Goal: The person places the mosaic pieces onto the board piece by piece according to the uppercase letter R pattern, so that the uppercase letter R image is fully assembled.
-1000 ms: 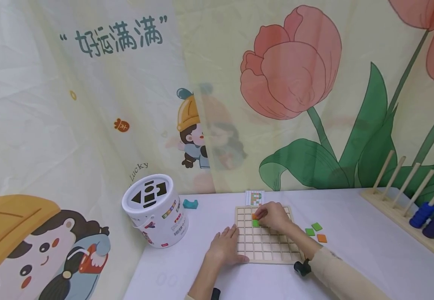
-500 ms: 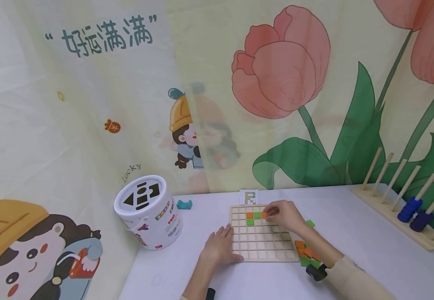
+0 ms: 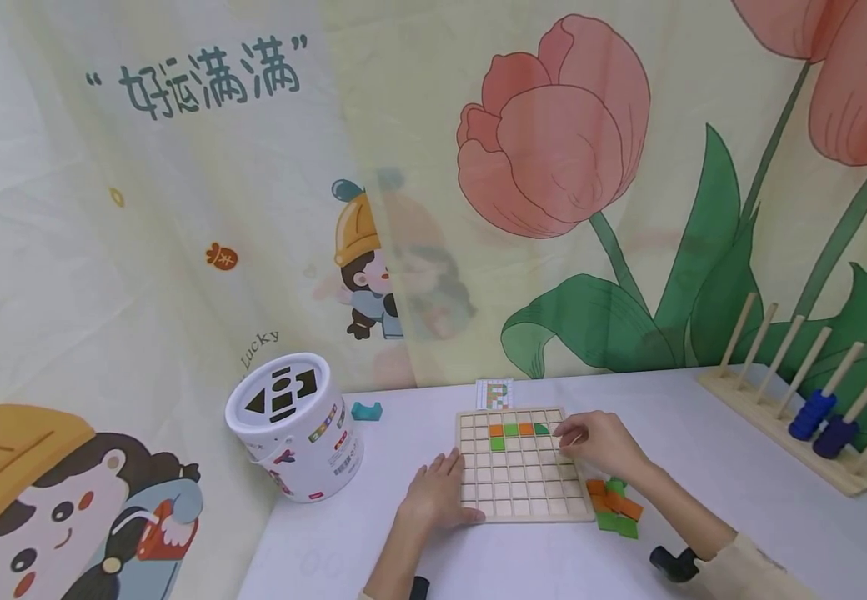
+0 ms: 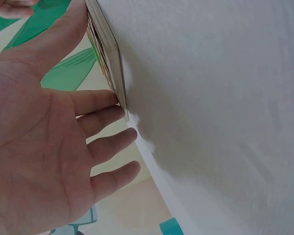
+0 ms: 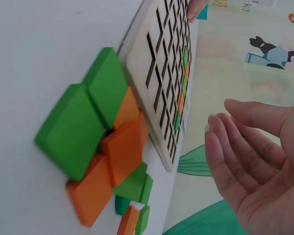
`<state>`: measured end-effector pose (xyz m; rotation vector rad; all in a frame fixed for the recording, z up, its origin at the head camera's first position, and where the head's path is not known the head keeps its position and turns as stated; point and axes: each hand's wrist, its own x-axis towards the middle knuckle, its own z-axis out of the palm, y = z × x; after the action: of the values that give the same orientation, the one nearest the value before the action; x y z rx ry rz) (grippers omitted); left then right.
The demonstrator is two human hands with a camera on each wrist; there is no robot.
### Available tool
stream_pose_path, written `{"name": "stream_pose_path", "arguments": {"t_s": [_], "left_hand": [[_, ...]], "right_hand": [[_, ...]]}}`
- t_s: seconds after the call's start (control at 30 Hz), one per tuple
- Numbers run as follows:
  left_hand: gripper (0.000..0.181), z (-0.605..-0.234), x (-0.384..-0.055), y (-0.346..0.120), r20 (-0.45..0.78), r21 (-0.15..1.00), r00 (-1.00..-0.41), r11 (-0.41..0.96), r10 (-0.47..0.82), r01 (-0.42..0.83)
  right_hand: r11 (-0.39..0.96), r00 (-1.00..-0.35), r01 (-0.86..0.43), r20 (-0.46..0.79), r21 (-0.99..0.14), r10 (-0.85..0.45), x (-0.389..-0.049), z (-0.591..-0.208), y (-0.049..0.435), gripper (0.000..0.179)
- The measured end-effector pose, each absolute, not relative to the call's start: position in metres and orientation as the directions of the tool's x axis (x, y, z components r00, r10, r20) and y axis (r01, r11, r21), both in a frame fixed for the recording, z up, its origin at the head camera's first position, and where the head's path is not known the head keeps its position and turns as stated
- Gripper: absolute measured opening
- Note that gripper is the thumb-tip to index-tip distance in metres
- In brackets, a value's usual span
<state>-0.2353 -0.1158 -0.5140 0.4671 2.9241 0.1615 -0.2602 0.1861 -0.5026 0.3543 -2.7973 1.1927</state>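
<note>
Presently, clock directions run from the centre of the grid board (image 3: pixel 523 487). Left hand (image 3: pixel 433 493) at 8–9 o'clock: fingers straight and spread against the board's left edge, nothing grasped. Risk: a push there could skid the board over the table (image 3: pixel 328 542) and jolt tiles from their cells. Set tiles (image 3: pixel 511 430) sit towards 12 o'clock on the board; whether the dark green tile (image 3: pixel 542 429) at the row's right end is fully seated cannot be told, so a knock might lift it. Right hand (image 3: pixel 602 442) at 2–3 o'clock: fingers loosely bent, small gap to the thumb, holding nothing. Loose pile (image 3: pixel 617 504) at 4 o'clock, beside the board; it could scatter if the right forearm (image 3: pixel 689 504) dropped or a lower tile were pulled. Tally, left to right: one bucket (image 3: pixel 306 433), 9 o'clock; one teal piece (image 3: pixel 367 411), 9–10; one card (image 3: pixel 494 394), 11; one board, five set tiles (two orange, two green, one dark green); loose pile, at least three orange and three green, exact number hidden by overlap; one rack (image 3: pixel 767 415), near 3 o'clock, seven pegs (image 3: pixel 781 357) visible, two carrying blue beads (image 3: pixel 811 415).
</note>
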Motion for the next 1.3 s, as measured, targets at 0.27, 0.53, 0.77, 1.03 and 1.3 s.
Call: {"name": "stream_pose_path", "arguments": {"t_s": [0.27, 0.53, 0.77, 1.03, 1.3], "left_hand": [[0.102, -0.513, -0.234, -0.115, -0.148, 0.131, -0.939, 0.947, 0.312, 0.294], [0.102, -0.516, -0.235, -0.115, -0.156, 0.136, -0.938, 0.947, 0.310, 0.291], [0.101, -0.515, -0.235, -0.115, -0.156, 0.130, -0.940, 0.949, 0.305, 0.286], [0.102, -0.517, -0.236, -0.115, -0.162, 0.134, -0.937, 0.948, 0.309, 0.289], [0.103, -0.518, -0.239, -0.116, -0.160, 0.125, -0.939, 0.950, 0.305, 0.287]], "right_hand": [[0.702, -0.978, -0.199, 0.095, -0.683, -0.185, -0.240, -0.509, 0.204, 0.020], [0.744, -0.977, -0.144, -0.028, -0.652, -0.213, -0.221, -0.512, 0.225, 0.032], [0.786, -0.974, -0.123, -0.080, -0.606, -0.213, -0.214, -0.523, 0.233, 0.033], [0.787, -0.978, -0.134, -0.047, -0.603, -0.202, -0.207, -0.531, 0.234, 0.035], [0.812, -0.987, -0.112, -0.030, -0.573, -0.158, -0.207, -0.534, 0.224, 0.036]]}}
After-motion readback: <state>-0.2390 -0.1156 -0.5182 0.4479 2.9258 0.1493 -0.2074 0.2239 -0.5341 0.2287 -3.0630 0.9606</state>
